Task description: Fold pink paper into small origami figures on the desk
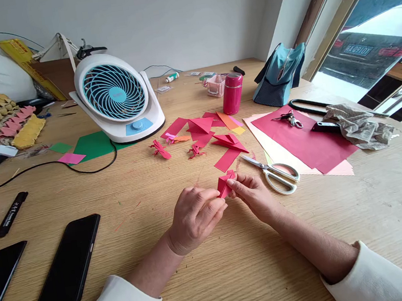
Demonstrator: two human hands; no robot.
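Observation:
Between my two hands is a small piece of folded red paper (224, 186), held just above the wooden table. My left hand (196, 215) pinches its left lower edge, with the fingertips partly hidden behind the knuckles. On the other side my right hand (253, 194) grips it, thumb on top and fingers underneath. White-handled scissors (280, 175) lie right beside my right hand, blades pointing up and left. Beyond the hands are loose red paper pieces (227, 159) and folded red paper figures (196, 151).
A white and blue fan (115, 95) stands at the back left. Behind the papers is a red thermos (232, 93). Red and cream sheets (299, 137) with keys (289, 119) lie to the right. Two phones (68, 266) and a black marker (11, 214) lie at left.

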